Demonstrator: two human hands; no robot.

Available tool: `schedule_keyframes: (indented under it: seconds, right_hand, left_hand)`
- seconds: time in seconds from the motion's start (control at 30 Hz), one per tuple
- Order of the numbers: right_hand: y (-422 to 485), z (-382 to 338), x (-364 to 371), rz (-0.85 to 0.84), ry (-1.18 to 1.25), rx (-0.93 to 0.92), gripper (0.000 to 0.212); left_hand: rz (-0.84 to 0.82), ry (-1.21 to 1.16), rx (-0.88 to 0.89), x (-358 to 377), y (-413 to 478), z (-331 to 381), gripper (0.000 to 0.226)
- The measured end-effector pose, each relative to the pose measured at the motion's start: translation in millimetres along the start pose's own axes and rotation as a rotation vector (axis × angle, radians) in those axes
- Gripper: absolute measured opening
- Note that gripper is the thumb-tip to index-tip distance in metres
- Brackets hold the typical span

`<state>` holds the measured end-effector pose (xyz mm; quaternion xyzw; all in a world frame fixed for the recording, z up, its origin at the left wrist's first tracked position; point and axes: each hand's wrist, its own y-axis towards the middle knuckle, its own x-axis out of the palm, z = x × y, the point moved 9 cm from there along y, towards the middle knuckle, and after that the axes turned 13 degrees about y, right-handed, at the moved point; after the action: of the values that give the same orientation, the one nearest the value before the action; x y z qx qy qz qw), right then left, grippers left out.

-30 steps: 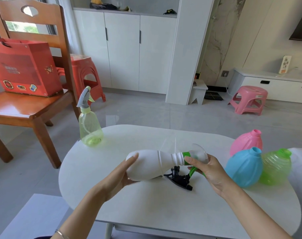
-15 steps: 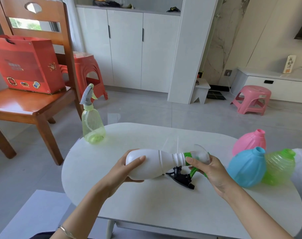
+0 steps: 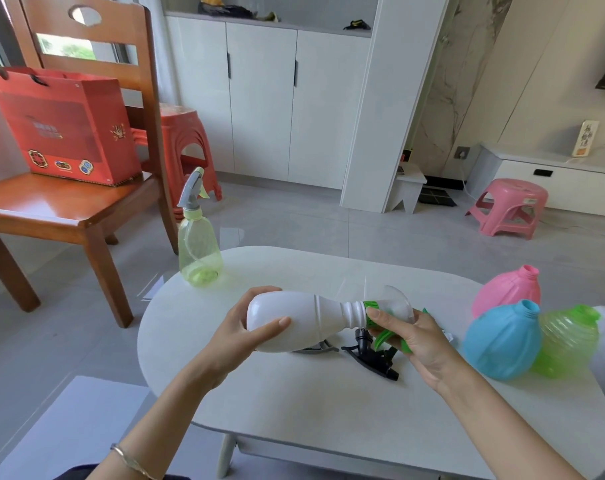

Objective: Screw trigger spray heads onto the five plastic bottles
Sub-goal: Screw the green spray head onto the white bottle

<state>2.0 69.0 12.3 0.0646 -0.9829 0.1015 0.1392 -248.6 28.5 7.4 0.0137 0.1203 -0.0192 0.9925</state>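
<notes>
My left hand (image 3: 240,336) grips the base of a white bottle (image 3: 294,323) held sideways above the white table (image 3: 328,403). At the bottle's neck my right hand (image 3: 410,336) pinches a green trigger spray head (image 3: 386,318) with a clear part. A black spray head (image 3: 372,356) lies on the table under the bottle. A pale green bottle (image 3: 199,247) with a grey spray head stands at the table's far left. Pink (image 3: 507,291), blue (image 3: 502,341) and green (image 3: 567,341) bottles without heads sit together at the right.
A wooden chair (image 3: 62,209) with a red box (image 3: 64,126) stands to the left of the table. An orange stool (image 3: 185,147) is behind it and a pink stool (image 3: 508,207) is on the floor at the right. White cabinets line the back wall.
The view has shifted slightly. Both hands keep hold of the white bottle and green spray head; my left thumb has slid further round the bottle's base.
</notes>
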Motion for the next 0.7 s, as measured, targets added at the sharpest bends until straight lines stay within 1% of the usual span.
schedule_keyframes:
  seconds: [0.07,0.17,0.27,0.33,0.4,0.47,0.5,0.53,0.6,0.63,0.7]
  right_hand:
    - [0.9,-2.4,7.2,-0.010,0.006,0.004,0.050]
    - [3.7,-6.3,18.0,-0.039,0.002,0.010,0.053]
    - [6.8,-12.1,29.2,-0.077,-0.028,-0.004,0.050]
    - [10.0,-17.5,36.2,-0.092,-0.071,-0.023,0.049]
    - [14.5,-26.4,42.4,-0.108,-0.143,-0.054,0.049]
    - [17.4,-36.4,49.4,-0.128,-0.224,-0.090,0.047]
    - [18.3,-41.1,52.8,-0.131,-0.273,-0.116,0.048]
    - [19.2,-45.8,55.9,-0.126,-0.328,-0.151,0.051]
    - [21.2,-55.5,62.6,-0.091,-0.447,-0.255,0.051]
    - [20.9,-61.7,65.8,-0.044,-0.503,-0.336,0.047]
    - [11.3,-79.8,74.1,0.096,-0.606,-0.573,0.046]
  left_hand:
    - [0.016,0.011,0.028,-6.2,-2.1,2.7,0.054]
    - [0.045,0.023,0.049,-16.9,-6.3,5.7,0.053]
    - [0.020,0.005,0.013,-21.8,-8.1,2.7,0.055]
    - [-0.025,-0.032,-0.062,-23.8,-7.7,-4.0,0.058]
    - [-0.119,-0.085,-0.126,-22.7,-7.9,-10.3,0.056]
    - [-0.210,-0.179,-0.184,-22.2,-10.0,-13.7,0.044]
    - [-0.228,-0.217,-0.206,-23.8,-10.3,-14.9,0.035]
    - [-0.231,-0.239,-0.217,-26.1,-9.9,-15.9,0.029]
    - [-0.208,-0.243,-0.196,-30.2,-6.7,-15.8,0.024]
    - [-0.187,-0.238,-0.175,-31.6,-4.9,-14.8,0.025]
    - [-0.119,-0.234,-0.136,-35.3,-2.2,-10.7,0.033]
